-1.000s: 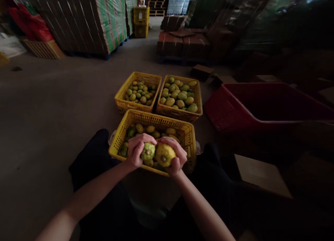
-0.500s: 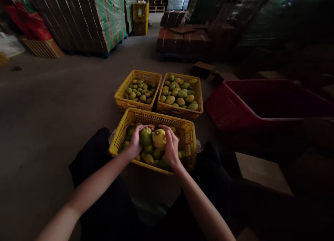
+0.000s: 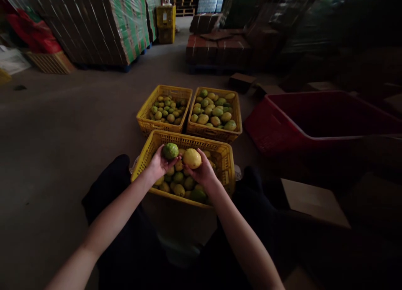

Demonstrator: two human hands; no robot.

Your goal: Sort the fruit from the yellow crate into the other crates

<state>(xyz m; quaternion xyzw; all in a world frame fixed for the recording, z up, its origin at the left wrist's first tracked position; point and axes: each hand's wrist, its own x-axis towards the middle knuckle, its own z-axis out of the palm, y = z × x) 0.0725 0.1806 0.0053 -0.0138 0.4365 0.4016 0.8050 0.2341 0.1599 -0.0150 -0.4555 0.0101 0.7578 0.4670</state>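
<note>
My left hand (image 3: 158, 163) is wrapped round a green lemon (image 3: 170, 151), its bumpy skin facing up. Beside it, a yellow lemon (image 3: 192, 158) rests in my right hand (image 3: 203, 169), the fingers curled under and around it. Both fruits are held close together above the near yellow crate (image 3: 228, 164). Inside that crate lie several more green and yellow lemons (image 3: 179, 190), partly hidden by my hands and forearms.
Two more yellow crates, a left one (image 3: 143, 119) and a right one (image 3: 216, 133), stand just beyond, both holding fruit. To the right is a large red bin (image 3: 266, 126). A cardboard flap (image 3: 314, 201) lies nearer. Wrapped pallet stacks (image 3: 125, 26) stand behind.
Both hands have turned from palms facing inward to palms more upward, rolling the two lemons. The green lemon has risen slightly and moved left, and the yellow one has also lifted a little.
</note>
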